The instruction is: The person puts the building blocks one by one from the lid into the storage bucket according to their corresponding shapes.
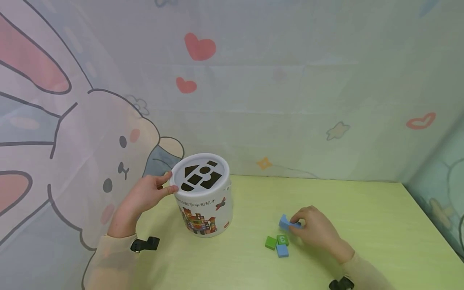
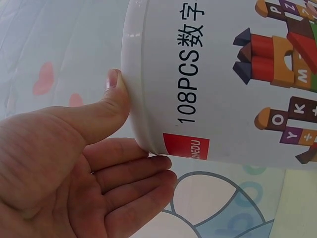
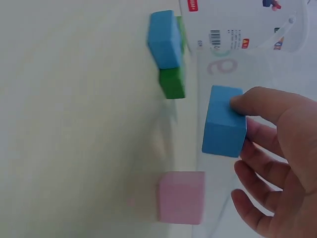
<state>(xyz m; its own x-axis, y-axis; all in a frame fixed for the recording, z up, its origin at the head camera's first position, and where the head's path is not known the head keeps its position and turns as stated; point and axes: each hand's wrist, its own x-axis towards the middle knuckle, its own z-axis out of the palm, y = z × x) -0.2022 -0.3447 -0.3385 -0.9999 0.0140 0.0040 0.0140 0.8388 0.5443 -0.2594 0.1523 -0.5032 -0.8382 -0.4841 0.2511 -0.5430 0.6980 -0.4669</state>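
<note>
My left hand (image 1: pixel 145 193) holds the rim of a white printed bucket (image 1: pixel 226 209) at its left side, thumb and fingers apart across the edge. Shaped holes are cut in the bucket's lid (image 1: pixel 220 169). Over the table right of the bucket, my right hand (image 1: pixel 319 230) pinches a blue block (image 1: pixel 284 223) between thumb and fingers; its long flat sides show in the right wrist view. Just below, a plain green block (image 1: pixel 270 243), a green block marked 3 (image 1: pixel 282 239) and another blue block (image 1: pixel 282 251) sit close together.
A pink block (image 3: pixel 182 198) stands on the table in the right wrist view; the head view does not show it. Behind the light green table (image 1: pixel 362 209) hangs a cloth backdrop (image 1: pixel 275 100) with a rabbit and hearts.
</note>
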